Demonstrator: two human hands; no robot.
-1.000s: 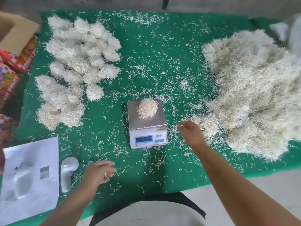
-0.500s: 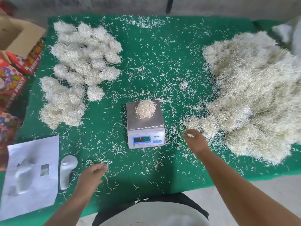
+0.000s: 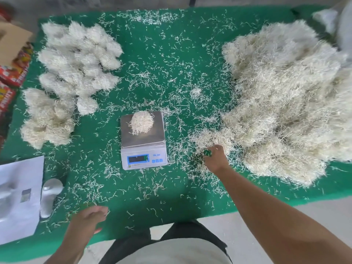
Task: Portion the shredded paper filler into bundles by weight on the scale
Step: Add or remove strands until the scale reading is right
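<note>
Head view showed the left hand (image 3: pixel 89 216) nearest, hovering over the front edge of the green mat (image 3: pixel 171 60), fingers loosely curled and holding nothing that could be made out. Left of it lay a white sheet (image 3: pixel 19 197) and a white moulded object (image 3: pixel 49 195). Farther out, the right hand (image 3: pixel 215 159) reached into the near fringe of the big loose pile of shredded paper (image 3: pixel 285 96), its fingers bent down into the strands; whether they gripped any could not be told. At mid-table the scale (image 3: pixel 142 147) carried one rounded bundle (image 3: pixel 142 122) on its pan. Finished bundles (image 3: pixel 76 69) clustered far left, beside printed cartons (image 3: pixel 13 73).
</note>
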